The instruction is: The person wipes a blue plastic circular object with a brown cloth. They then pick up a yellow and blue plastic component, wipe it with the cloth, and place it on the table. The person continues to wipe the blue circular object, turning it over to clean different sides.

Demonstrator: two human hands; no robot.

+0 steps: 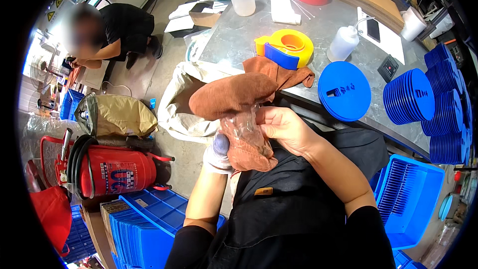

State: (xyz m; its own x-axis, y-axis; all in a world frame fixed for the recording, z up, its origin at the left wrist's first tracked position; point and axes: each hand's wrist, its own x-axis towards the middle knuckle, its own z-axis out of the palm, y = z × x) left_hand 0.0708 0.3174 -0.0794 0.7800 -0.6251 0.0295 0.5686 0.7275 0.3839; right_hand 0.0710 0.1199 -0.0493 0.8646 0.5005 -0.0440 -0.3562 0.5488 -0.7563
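Note:
A rolled brown cloth [234,94] is held up in front of my body, its upper part bulging out in a thick roll. Around its middle runs a clear, wrinkled band of tape or film [244,123]. My left hand [217,155], in a pale glove with a blue-grey thumb, grips the cloth from the lower left; most of its fingers are hidden behind it. On the other side, my bare right hand [288,129] pinches the clear band's edge between thumb and fingers. Just beyond, another brown cloth [279,72] lies over the table's edge.
The grey table [313,30] carries a yellow-and-blue tape dispenser [289,47], squeeze bottles [344,43] and stacked blue discs [408,97]. A white sack [174,104] stands beside it. A red fire extinguisher [117,172] is at left, blue crates [411,201] at right. Another person [124,30] crouches far left.

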